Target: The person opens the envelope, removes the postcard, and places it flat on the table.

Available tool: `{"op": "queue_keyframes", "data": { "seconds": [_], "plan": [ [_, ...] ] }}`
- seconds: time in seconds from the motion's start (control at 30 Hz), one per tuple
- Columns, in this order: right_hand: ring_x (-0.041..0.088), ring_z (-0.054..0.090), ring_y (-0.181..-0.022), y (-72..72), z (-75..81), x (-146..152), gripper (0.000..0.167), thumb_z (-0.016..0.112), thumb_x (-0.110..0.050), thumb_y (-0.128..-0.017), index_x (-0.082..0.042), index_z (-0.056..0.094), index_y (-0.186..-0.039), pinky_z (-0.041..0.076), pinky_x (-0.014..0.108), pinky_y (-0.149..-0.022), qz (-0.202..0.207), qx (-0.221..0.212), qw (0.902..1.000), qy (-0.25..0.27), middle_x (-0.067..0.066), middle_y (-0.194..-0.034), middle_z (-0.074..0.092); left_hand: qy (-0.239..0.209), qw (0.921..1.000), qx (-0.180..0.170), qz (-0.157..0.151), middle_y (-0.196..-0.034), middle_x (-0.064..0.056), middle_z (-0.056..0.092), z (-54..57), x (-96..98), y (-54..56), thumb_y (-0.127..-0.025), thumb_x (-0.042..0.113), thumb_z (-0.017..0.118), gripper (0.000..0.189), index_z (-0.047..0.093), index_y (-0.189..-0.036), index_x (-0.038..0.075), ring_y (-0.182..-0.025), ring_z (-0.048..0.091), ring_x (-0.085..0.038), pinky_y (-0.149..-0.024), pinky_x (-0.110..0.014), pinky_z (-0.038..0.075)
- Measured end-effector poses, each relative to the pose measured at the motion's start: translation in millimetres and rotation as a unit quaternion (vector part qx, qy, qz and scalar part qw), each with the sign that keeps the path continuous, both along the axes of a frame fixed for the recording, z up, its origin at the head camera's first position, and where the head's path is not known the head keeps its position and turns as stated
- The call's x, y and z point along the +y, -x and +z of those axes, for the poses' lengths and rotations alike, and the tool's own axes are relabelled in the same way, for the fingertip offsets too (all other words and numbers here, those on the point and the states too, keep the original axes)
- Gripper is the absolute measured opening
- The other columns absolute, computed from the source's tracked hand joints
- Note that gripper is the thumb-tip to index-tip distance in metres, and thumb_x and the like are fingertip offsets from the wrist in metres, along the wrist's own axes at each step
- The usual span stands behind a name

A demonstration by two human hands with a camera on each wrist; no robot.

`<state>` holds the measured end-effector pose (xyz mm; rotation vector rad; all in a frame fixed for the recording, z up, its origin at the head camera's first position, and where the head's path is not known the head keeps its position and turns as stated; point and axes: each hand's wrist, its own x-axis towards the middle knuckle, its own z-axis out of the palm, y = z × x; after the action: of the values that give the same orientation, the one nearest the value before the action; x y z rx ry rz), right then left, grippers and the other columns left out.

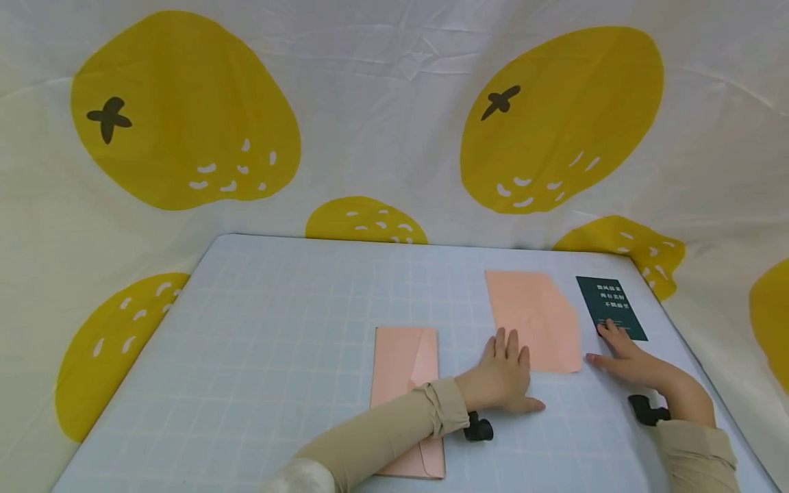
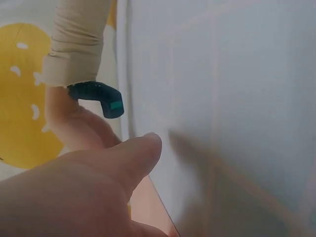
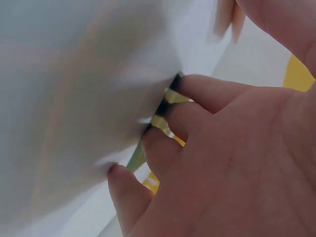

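My left hand (image 1: 502, 375) is spread with straight fingers, its fingertips at the lower left edge of a flat pink paper piece (image 1: 535, 318) with a slanted upper right corner. The thumb (image 2: 143, 150) sticks out in the left wrist view. Farther right, my right hand (image 1: 637, 366) reaches toward a dark green card (image 1: 610, 301) with white lettering. Its fingertips (image 3: 190, 86) are right at the card's near edge, fingers spread and slightly bent. In the right wrist view the card (image 3: 136, 155) shows as a thin edge behind the fingers.
A pink envelope (image 1: 401, 363) with a folded flap lies under the left forearm, partly hidden by the sleeve (image 1: 388, 424). The table (image 1: 246, 342) has a pale blue grid cover. Behind it hangs a white cloth (image 1: 382, 103) printed with yellow fruit. Each wrist carries a black camera (image 1: 477, 428).
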<state>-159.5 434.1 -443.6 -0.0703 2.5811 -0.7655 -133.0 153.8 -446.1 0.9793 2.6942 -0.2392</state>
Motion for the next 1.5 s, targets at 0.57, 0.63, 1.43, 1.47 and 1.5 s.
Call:
{"op": "queue_keyframes", "data": {
  "seconds": [0.57,0.63,1.43,1.47,1.5],
  "plan": [
    [0.054,-0.033,-0.133,24.2,0.3,27,0.096,0.056,-0.047,-0.098,0.012,0.001,-0.151,-0.011,0.079,-0.095,-0.057,-0.062,0.9954,0.045,0.031,-0.149,-0.032,-0.037,0.9985,-0.031,0.024,-0.166,-0.004,0.0,-9.8,23.3,26.9,-0.089,0.08,0.034,0.093,0.012,-0.16,0.024,-0.152,-0.004,-0.026,-0.119,-0.042,0.011],
    [0.054,-0.033,-0.133,25.0,0.8,28,0.096,0.055,-0.047,-0.099,0.012,0.001,-0.151,-0.011,0.079,-0.095,-0.062,-0.061,0.995,0.049,0.031,-0.149,-0.032,-0.043,0.9982,-0.033,0.024,-0.166,-0.003,0.0,-10.4,25.2,29.3,-0.089,0.079,0.034,0.092,0.012,-0.16,0.025,-0.152,-0.004,-0.025,-0.119,-0.043,0.01],
    [0.044,-0.04,-0.133,20.4,-8.1,36,0.096,0.048,-0.057,-0.099,-0.005,-0.01,-0.156,-0.016,0.079,-0.092,-0.103,-0.052,0.9893,0.09,0.019,-0.152,-0.035,-0.159,0.9863,0.042,-0.017,-0.167,0.001,-0.003,-54.0,19.3,48.3,-0.089,0.081,0.03,0.09,0.009,-0.16,0.031,-0.151,-0.01,-0.026,-0.119,-0.042,0.001],
    [0.044,-0.04,-0.132,20.3,-8.4,36,0.096,0.048,-0.057,-0.099,-0.005,-0.011,-0.155,-0.016,0.078,-0.092,-0.104,-0.052,0.9891,0.091,0.019,-0.152,-0.035,-0.16,0.986,0.045,-0.016,-0.167,0.002,-0.003,-55.4,19.7,48.4,-0.089,0.081,0.029,0.09,0.009,-0.16,0.031,-0.151,-0.011,-0.026,-0.119,-0.042,0.001],
    [0.044,-0.04,-0.132,20.3,-8.9,37,0.097,0.048,-0.057,-0.099,-0.006,-0.011,-0.155,-0.017,0.078,-0.092,-0.104,-0.052,0.989,0.091,0.019,-0.152,-0.035,-0.161,0.9856,0.048,-0.015,-0.167,0.002,-0.003,-56.1,20.1,48.5,-0.089,0.082,0.029,0.09,0.009,-0.16,0.032,-0.151,-0.01,-0.026,-0.119,-0.042,0.001]
  ]
}}
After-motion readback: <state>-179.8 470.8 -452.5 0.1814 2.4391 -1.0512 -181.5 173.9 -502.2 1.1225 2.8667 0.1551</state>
